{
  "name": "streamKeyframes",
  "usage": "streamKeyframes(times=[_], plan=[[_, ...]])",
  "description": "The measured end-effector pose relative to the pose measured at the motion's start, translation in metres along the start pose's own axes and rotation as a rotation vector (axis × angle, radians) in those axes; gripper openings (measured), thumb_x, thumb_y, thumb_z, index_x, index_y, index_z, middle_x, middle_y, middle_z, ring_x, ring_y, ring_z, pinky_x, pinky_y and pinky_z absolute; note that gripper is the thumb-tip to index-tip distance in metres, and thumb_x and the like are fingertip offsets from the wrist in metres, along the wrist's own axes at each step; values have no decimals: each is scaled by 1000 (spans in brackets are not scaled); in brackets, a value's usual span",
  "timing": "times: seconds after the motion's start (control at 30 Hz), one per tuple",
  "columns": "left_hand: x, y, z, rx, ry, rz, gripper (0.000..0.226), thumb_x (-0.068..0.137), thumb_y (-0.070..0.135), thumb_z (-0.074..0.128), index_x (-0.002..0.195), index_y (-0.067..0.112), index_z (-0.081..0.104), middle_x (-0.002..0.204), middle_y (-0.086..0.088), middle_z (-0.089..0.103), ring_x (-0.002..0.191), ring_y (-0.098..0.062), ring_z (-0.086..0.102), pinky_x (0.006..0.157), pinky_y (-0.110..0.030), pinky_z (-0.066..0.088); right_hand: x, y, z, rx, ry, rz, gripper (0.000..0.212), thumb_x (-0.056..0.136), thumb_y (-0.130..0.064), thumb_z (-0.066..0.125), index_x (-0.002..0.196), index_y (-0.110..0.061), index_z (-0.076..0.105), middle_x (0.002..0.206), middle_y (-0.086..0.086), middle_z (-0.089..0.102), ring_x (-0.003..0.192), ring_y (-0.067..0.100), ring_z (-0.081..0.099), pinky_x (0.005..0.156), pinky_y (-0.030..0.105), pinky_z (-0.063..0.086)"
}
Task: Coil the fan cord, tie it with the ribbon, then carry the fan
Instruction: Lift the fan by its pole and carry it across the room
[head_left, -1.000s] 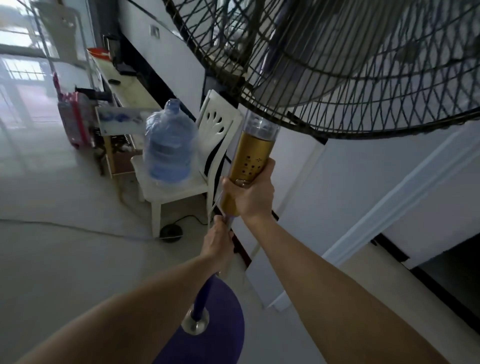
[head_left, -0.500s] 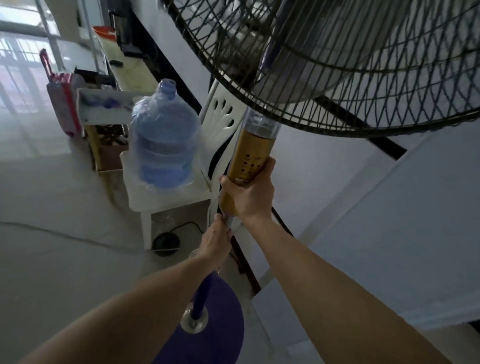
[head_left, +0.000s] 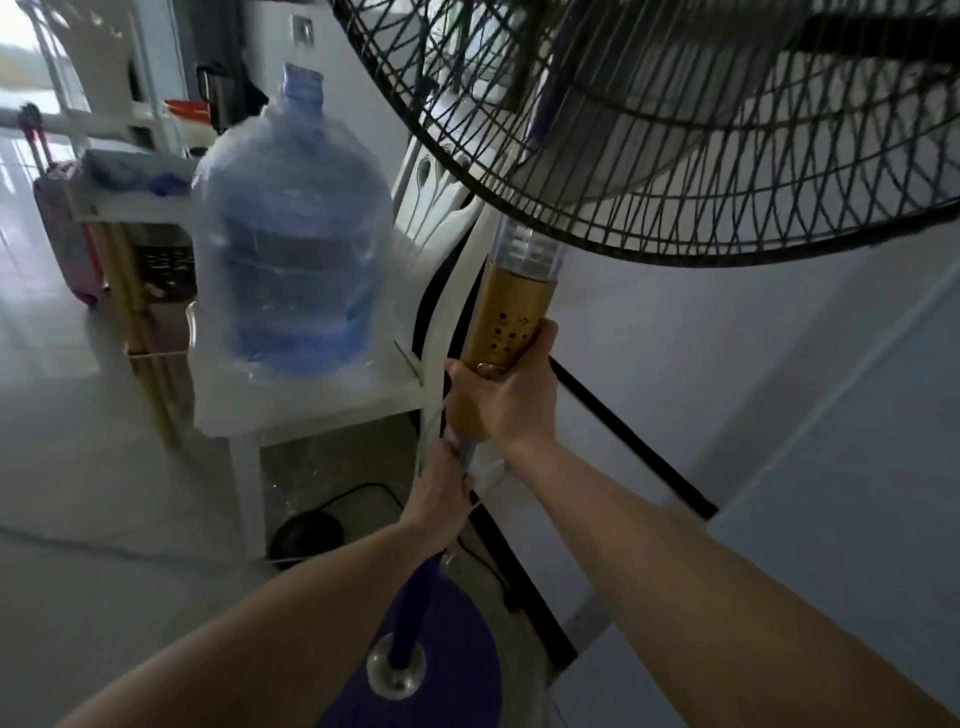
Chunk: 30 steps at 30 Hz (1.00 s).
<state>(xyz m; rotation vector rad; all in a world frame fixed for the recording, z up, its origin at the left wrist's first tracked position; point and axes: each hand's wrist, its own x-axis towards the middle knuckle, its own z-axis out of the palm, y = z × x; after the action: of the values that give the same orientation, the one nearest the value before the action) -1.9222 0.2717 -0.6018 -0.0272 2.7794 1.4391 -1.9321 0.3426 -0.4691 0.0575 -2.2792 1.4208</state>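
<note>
With the right hand (head_left: 501, 402) wrapped round the tall pedestal fan's gold control column (head_left: 511, 317) and the left hand (head_left: 441, 493) gripping its pole below (2 holds, cord unseen), the black wire grille (head_left: 649, 135) could strike the blue plastic water jug (head_left: 291, 234) on the white plastic chair (head_left: 311, 400).
</note>
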Motion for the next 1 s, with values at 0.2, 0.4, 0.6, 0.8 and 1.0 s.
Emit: streamKeyframes(times=[0.2,0.4,0.6,0.8,1.0], plan=[[18,-28,44,-33,-2,38,43,93,21,44,132,28,25,92,2,53,76,-17,58,64,-39,51,-5,54,6,35,30,-43,81,63,-30,88,122,-23,33,92,-18,55,80,8,59,59,9,43],[28,-26,57,-28,10,77,34,93,20,43,121,28,28,92,-4,58,74,-23,60,64,-44,52,1,67,3,18,49,-74,77,65,-29,87,118,-25,31,100,-7,58,83,13,60,77,35,55],[41,-22,66,-84,23,122,39,93,13,48,128,23,32,104,-5,62,88,-22,62,76,-45,54,11,79,2,47,67,-75,76,65,-28,87,118,-25,32,104,-3,61,90,17,64,81,41,57],[56,-23,62,-75,19,139,49,94,12,49,136,24,26,110,-9,64,93,-26,64,77,-45,55,23,82,12,39,110,-88,77,64,-31,86,118,-31,30,100,-6,60,83,14,62,71,30,52],[60,-35,53,-110,-5,185,50,93,12,46,135,32,25,110,-4,63,94,-21,62,78,-43,55,23,85,28,8,151,-107,76,63,-36,85,111,-37,28,100,-4,63,82,15,63,70,30,53]])
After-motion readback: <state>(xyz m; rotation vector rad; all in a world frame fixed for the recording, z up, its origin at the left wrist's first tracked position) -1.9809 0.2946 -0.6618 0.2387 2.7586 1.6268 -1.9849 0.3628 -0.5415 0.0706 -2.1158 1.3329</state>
